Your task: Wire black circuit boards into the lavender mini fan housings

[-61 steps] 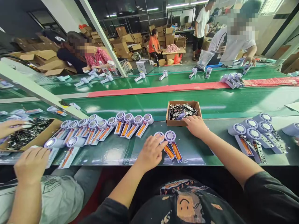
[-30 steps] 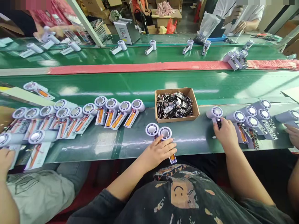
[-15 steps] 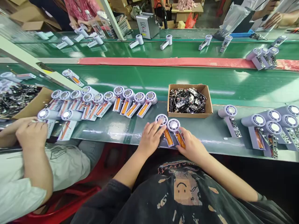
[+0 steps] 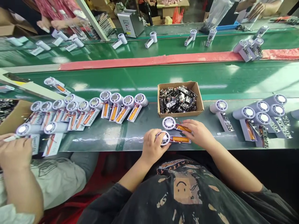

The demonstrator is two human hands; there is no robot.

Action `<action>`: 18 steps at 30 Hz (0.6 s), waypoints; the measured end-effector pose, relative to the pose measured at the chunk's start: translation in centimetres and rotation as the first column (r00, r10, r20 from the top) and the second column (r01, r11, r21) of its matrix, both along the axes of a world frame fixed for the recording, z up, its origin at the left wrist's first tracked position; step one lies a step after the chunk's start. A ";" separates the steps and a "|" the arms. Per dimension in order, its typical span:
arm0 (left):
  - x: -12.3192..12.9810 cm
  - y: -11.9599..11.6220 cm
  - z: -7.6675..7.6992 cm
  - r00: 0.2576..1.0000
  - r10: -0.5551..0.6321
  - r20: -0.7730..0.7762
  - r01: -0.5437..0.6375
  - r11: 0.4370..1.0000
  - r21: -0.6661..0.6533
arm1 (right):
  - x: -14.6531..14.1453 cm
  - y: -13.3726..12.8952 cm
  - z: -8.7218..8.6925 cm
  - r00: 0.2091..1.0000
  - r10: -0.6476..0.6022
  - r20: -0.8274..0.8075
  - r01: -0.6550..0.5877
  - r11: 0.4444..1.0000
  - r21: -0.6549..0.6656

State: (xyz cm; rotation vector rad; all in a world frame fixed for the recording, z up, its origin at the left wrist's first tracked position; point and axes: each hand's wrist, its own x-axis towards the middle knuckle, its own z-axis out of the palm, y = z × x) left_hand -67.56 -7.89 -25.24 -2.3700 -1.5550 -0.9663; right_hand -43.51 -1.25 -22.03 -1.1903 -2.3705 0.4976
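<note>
My left hand (image 4: pixel 154 146) curls over the round head of a small lilac-and-white handheld fan (image 4: pixel 163 138), whose orange-striped card (image 4: pixel 179 139) lies flat toward the right. My right hand (image 4: pixel 197 132) presses its fingertips on the orange-striped card (image 4: pixel 183 128) of a second fan (image 4: pixel 168 123), just above the first. Both fans lie sideways on the dark green bench (image 4: pixel 107 137), directly below a cardboard box (image 4: pixel 181 113) of black circuit boards (image 4: pixel 177 99). The fans' undersides are hidden.
A row of several carded fans (image 4: pixel 112 107) lies to my left, and a group of fans (image 4: pixel 259 115) stands to my right. A co-worker's hands (image 4: pixel 16 152) work at the far left. Beyond lie green conveyor belts with a red strip (image 4: pixel 149 60).
The two fans have swung from cards pointing toward me to cards pointing right. My right hand has come in from the right onto the cards, and the view has tilted slightly.
</note>
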 end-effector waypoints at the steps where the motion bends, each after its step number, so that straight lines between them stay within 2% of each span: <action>1: 0.3 0.2 -0.2 0.999 -0.005 0.037 0.005 1.000 -0.022 | 0.0 0.5 0.8 0.999 0.030 -0.043 -0.028 0.999 0.040; 3: 0.8 0.6 -0.5 0.992 -0.004 0.122 0.013 0.997 -0.075 | -0.1 2.1 2.4 0.993 0.052 -0.102 -0.039 0.991 0.125; 5: 1.1 1.0 -0.8 0.979 0.010 0.203 0.011 0.995 -0.102 | -0.6 4.6 3.6 0.997 0.021 -0.075 -0.008 0.985 0.171; 9: 1.2 1.1 -1.1 0.965 0.022 0.261 0.011 0.992 -0.125 | -2.4 9.9 4.2 0.972 -0.010 0.234 -0.012 0.996 0.093; 12: 0.5 0.5 -1.2 0.969 -0.018 0.247 0.061 0.984 -0.166 | -3.1 11.8 4.3 0.917 -0.022 0.397 -0.014 0.996 0.088; 15: -0.4 -0.3 -1.2 0.969 -0.041 0.245 0.104 0.963 -0.248 | -2.5 11.7 4.8 0.941 -0.107 0.321 0.051 0.983 0.179; 18: -1.1 -0.7 -0.9 0.969 -0.031 0.246 0.115 0.936 -0.333 | -1.2 10.1 5.3 0.992 -0.117 0.047 0.108 0.982 0.154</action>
